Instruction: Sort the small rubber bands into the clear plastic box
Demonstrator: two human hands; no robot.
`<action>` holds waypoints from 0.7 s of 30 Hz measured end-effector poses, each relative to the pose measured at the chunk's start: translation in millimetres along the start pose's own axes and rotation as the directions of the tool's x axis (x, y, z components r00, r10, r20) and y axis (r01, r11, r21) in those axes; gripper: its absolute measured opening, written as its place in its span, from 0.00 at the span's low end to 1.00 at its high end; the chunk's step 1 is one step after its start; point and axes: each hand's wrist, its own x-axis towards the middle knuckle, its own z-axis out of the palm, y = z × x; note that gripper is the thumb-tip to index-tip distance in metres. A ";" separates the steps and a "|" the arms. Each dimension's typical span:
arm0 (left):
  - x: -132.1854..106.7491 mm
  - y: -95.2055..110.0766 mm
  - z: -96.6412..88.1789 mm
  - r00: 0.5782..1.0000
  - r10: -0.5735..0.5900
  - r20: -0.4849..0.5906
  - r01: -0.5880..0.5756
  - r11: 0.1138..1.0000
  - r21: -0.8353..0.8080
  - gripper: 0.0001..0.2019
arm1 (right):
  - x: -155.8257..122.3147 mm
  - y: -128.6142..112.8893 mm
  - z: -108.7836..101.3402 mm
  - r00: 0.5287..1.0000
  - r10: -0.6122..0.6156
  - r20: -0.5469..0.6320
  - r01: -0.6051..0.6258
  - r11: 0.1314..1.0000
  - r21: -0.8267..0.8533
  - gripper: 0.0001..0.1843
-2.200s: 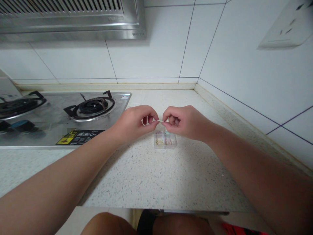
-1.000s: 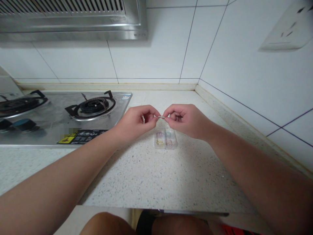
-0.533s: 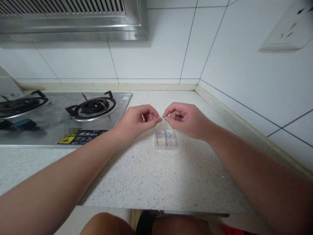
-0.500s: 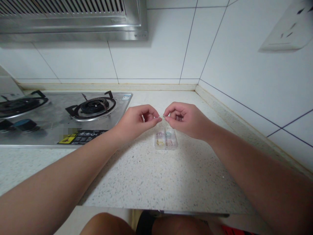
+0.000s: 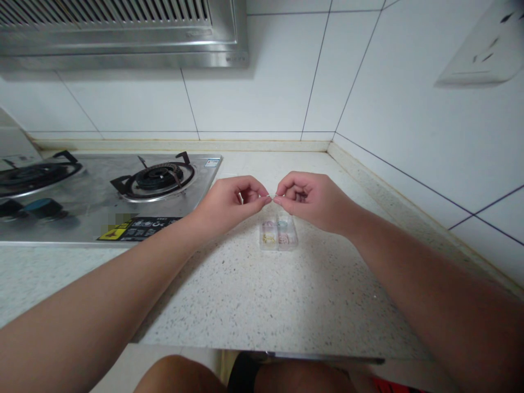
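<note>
A thin pale strip [image 5: 272, 195] was stretched between two pinched sets of fingertips, raised above a speckled countertop [image 5: 245, 300] and a little beyond a small clear box [image 5: 279, 249]. The strip was whitish, very slim and short in its visible part, lying nearly level; its ends vanished into the fingers, and whether it was a loop or a single strand was impossible to tell. The left hand [image 5: 237, 197] gripped one end between thumb and forefinger, its other fingers curled in behind. The right hand [image 5: 309, 195] gripped the other end in the same way, the two sets of fingertips almost meeting. The box rested flat on the countertop, see-through and shallow, with dividers that marked out four compartments in view. Small contents showed through as soft tints: yellow in the near left compartment, pinkish red in the near right, a mauve pink in the far left and a bluish green in the far right. Their exact shapes were too small to make out, though the yellow and the pinkish ones looked like thin curled lines. To the left of the box, well apart from it, a steel gas stove [image 5: 84, 224] was set into the countertop.
</note>
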 end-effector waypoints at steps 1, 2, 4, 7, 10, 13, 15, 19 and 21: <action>0.1 -0.1 0.1 1.000 0.001 0.000 -0.001 1.000 0.000 0.07 | 0.0 0.1 0.0 1.000 0.000 0.001 0.000 1.000 0.002 0.07; 0.3 -0.2 0.1 1.000 0.002 0.002 -0.002 1.000 0.001 0.07 | 0.0 0.2 -0.1 1.000 0.000 0.003 0.000 1.000 0.004 0.07; 0.4 -0.3 0.2 1.000 0.003 0.007 -0.003 1.000 0.003 0.07 | -0.1 0.5 -0.2 1.000 0.000 0.007 0.000 1.000 0.009 0.06; 0.4 -0.6 0.1 1.000 0.003 0.012 -0.003 1.000 0.006 0.07 | -0.2 0.8 -0.2 1.000 -0.003 0.010 0.003 1.000 0.011 0.05; 0.1 -1.1 -0.3 1.000 0.013 0.014 -0.013 1.000 0.010 0.07 | -0.2 0.8 -0.2 1.000 -0.012 0.010 0.012 1.000 0.006 0.06; -0.1 -1.1 -0.4 1.000 0.021 0.017 -0.022 1.000 0.022 0.07 | 0.0 0.9 -0.2 1.000 -0.016 0.012 0.016 1.000 -0.002 0.05; -0.1 -0.9 -0.2 1.000 0.022 0.022 -0.023 0.999 0.024 0.07 | 0.1 1.2 -0.2 1.000 -0.017 0.012 0.018 1.000 -0.008 0.05; -0.1 -1.0 0.8 0.999 0.024 0.026 -0.024 0.999 0.024 0.06 | 0.0 1.8 -0.2 1.000 -0.019 0.014 0.019 1.000 -0.011 0.05; -0.1 -1.5 1.2 0.999 0.024 0.026 -0.025 0.999 0.026 0.06 | -0.1 1.9 -0.2 1.000 -0.020 0.014 0.020 1.000 -0.013 0.05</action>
